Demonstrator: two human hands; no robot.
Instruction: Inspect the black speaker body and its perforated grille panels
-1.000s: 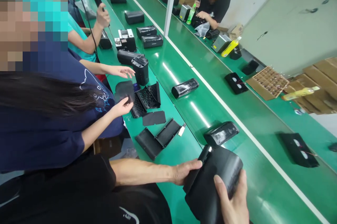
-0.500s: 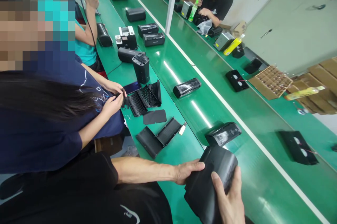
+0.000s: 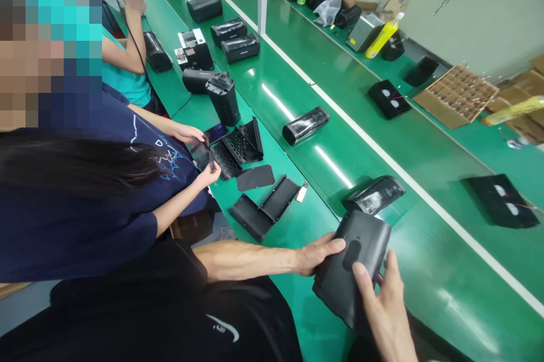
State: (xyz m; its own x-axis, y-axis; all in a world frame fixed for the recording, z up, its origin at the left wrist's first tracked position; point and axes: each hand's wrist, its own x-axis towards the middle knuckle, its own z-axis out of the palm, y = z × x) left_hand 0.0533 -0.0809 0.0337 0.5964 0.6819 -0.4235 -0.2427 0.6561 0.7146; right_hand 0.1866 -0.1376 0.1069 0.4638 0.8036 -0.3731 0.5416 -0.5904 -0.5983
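A black plastic speaker housing (image 3: 368, 237) with a dark oval patch on its face is held tilted above the near edge of the green bench. My left hand (image 3: 318, 251) grips its left side, thumb on the face and fingers hidden behind. At its lower right is my right hand (image 3: 385, 294), with the thumb against the face and the fingers near the right edge, partly apart. Just beyond lies a glossy black speaker shell (image 3: 376, 195) on the belt. Left of my hands, two joined black panels (image 3: 280, 197) rest on the bench.
Beside me on the left, a co-worker's hands (image 3: 208, 175) hold a thin dark piece near black grille parts (image 3: 238, 149). Another speaker shell (image 3: 306, 125) lies on the green belt. Across it are a box with dividers (image 3: 457, 93) and a black panel with white discs (image 3: 504, 200).
The housing has been turned and raised slightly, so its oval patch shows. My right fingers have loosened around its edge. The co-worker's hands have spread a thin dark piece. The view has shifted.
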